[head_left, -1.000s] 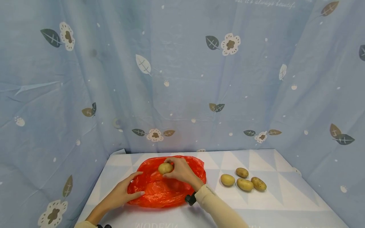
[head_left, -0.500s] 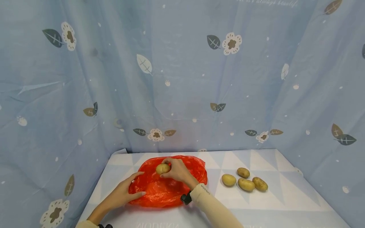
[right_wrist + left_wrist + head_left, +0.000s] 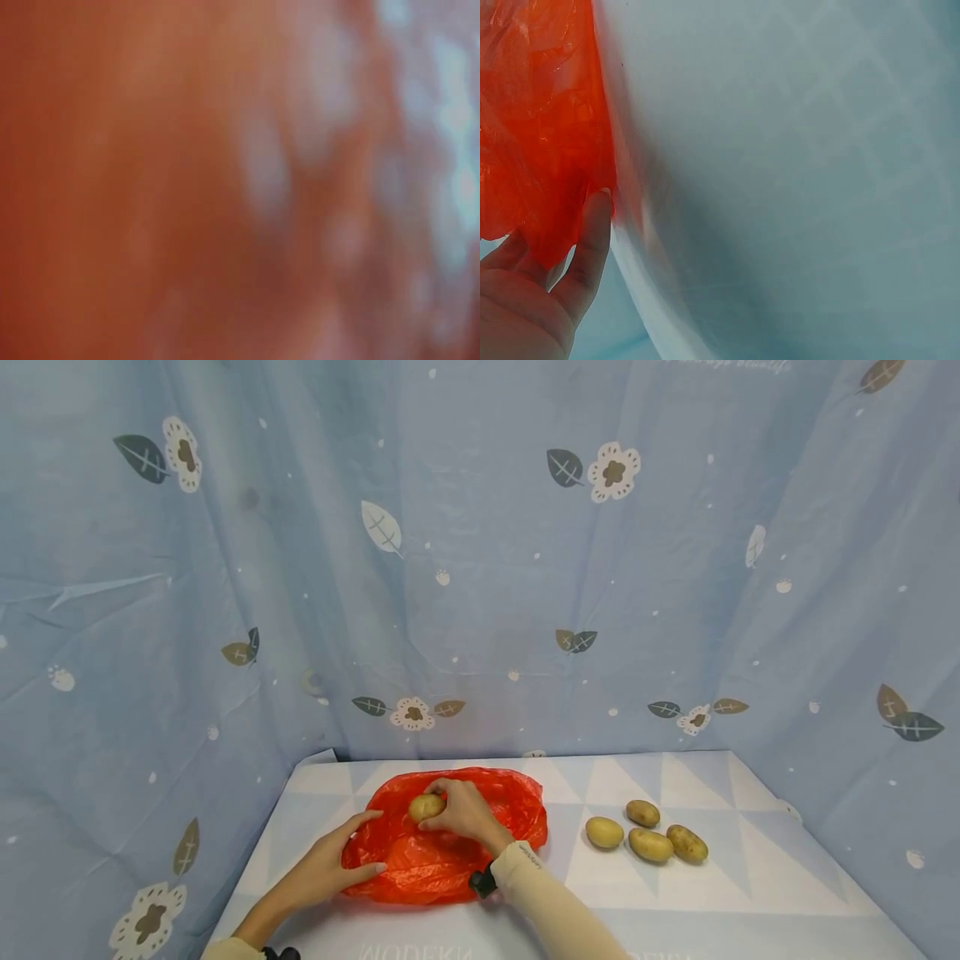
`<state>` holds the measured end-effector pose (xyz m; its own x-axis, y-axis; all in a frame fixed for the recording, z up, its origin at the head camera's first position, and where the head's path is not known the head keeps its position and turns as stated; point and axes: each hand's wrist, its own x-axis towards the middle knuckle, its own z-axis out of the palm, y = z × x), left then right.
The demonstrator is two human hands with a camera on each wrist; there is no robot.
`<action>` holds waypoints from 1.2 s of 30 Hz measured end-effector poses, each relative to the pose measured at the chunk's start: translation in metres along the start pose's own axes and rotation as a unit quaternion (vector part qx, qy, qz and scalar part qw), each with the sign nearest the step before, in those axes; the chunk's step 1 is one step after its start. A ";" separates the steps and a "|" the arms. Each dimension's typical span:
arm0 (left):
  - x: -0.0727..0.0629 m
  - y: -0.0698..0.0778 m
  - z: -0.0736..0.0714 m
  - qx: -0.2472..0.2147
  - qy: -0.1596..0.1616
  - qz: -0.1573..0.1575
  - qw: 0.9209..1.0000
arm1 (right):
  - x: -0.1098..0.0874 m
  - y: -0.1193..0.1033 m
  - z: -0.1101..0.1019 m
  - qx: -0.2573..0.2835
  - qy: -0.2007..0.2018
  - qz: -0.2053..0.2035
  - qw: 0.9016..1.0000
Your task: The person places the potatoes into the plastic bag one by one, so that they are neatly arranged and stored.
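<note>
Pinching potato (image 3: 427,807) in right hand (image 3: 463,811) at mouth of red plastic bag (image 3: 431,870); touching bag's left side with left hand (image 3: 330,862), cannot tell whether gripping. Judging potato firm, light; best held round middle. Expecting limp film; take by rim. Free rightward across tablecloth (image 3: 735,893) until four potatoes (image 3: 650,846); tight behind, near curtain (image 3: 480,568).

Pale patterned table (image 3: 757,889); on it a red plastic bag (image 3: 427,870); four loose potatoes (image 3: 651,845).
</note>
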<state>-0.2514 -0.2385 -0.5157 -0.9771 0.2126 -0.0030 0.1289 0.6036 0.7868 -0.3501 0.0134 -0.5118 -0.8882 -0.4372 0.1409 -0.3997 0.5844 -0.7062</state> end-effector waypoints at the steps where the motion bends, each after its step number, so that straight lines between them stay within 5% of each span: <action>1: 0.000 0.000 0.000 0.000 -0.001 0.000 1.000 | 0.000 0.001 0.001 0.001 -0.001 0.003 1.000; 20: 0.001 0.000 0.005 -0.012 -0.010 -0.001 1.000 | -0.001 0.012 0.015 -0.003 -0.016 0.023 1.000; 36: -0.002 0.002 0.003 -0.014 0.001 -0.018 1.000 | -0.014 0.000 -0.024 0.038 -0.031 -0.006 0.999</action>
<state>-0.2484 -0.2355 -0.5154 -0.9813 0.1901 -0.0309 0.0887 0.5887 0.8035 -0.3435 0.0356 -0.4975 -0.8669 -0.4864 0.1090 -0.3901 0.5260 -0.7558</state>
